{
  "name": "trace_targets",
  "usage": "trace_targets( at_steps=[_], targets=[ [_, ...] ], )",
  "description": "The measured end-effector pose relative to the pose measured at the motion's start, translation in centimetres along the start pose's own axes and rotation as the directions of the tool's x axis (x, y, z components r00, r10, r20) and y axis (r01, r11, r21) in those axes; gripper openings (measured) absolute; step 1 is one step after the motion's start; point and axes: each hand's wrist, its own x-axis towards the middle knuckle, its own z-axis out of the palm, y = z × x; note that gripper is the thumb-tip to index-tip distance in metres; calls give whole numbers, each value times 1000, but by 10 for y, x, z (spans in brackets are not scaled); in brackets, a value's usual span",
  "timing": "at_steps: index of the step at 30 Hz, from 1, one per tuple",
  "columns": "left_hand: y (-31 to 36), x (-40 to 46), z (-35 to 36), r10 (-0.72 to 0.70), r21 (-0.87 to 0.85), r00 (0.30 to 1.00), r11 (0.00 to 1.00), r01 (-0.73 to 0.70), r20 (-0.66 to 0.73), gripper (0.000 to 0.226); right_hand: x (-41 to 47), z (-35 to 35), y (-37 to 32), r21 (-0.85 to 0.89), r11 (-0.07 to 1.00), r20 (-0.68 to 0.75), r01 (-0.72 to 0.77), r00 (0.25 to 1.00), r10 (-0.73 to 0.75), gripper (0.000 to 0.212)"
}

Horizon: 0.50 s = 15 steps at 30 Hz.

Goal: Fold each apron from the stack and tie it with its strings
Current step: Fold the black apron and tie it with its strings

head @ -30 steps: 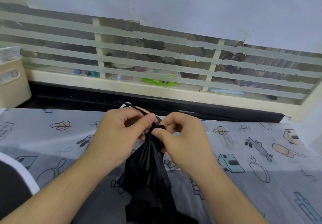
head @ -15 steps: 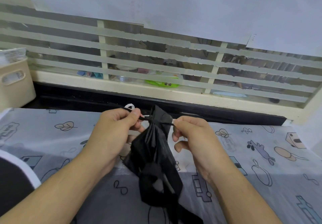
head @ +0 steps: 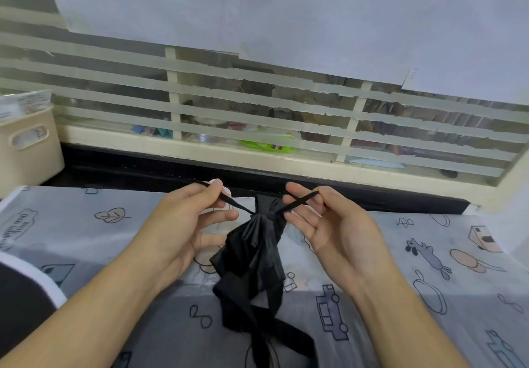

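**Knot's going on this apron, almost there**

The black apron (head: 254, 253) is hanging bunched up in front of the person, over the middle of the table, cinched tight near its top end. From that cinch the two strings are running out, one toward 10 o'clock and one toward 2 o'clock, both looking pulled fairly taut. The loose lower part of the bundle is trailing down toward 6 o'clock onto the printed tablecloth (head: 429, 281).

The left hand (head: 183, 224) is pinching the left string (head: 232, 202) between thumb and forefinger, the other fingers loosely spread below. The right hand (head: 329, 230) is gripping the right string (head: 297, 202), which is crossing over its fingers, palm turned up and fingers half curled round it.

So my read: the folding part for this one is looking done and they're snugging the tie down. Whether that's the first half of the knot or the finishing pull, I honestly can't tell from here. The bundle is looking a bit scrappy at the bottom, though.

As for the rest of the stack, I'm not seeing any other aprons, so no idea how many are left.

Further out, a cream basket (head: 28, 144) is sitting at 9 o'clock, and a taped-up window (head: 257, 104) is running across at 12.
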Motion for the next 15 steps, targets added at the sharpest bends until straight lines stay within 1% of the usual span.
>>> trace_targets(
  at_steps=[2,4,6,7,10,12,14,15],
  targets=[
    [0,-1,4,29,-45,996,999,-26,80,26,0,3,2,90,995,59,-52,997,47,30],
    [0,-2,8,51,-192,984,981,-18,172,26,-1,6,6,151,984,96,-90,993,76,29],
    [0,-1,11,68,-309,976,951,0,207,26,0,6,10,199,974,99,-104,991,86,31],
    [0,0,11,63,-327,977,945,7,202,28,1,6,10,213,971,86,-106,992,89,32],
    [-1,4,7,58,-279,987,960,-14,150,39,1,4,7,234,967,22,-106,994,103,33],
    [1,5,3,79,-227,991,972,-53,105,41,0,3,5,233,968,-34,-90,994,100,36],
    [1,4,3,93,-172,992,982,-78,85,36,0,5,5,164,985,-68,-48,996,60,38],
    [0,2,3,98,-136,991,987,-85,90,34,-1,6,7,98,995,-75,-20,997,27,39]
  ],
)
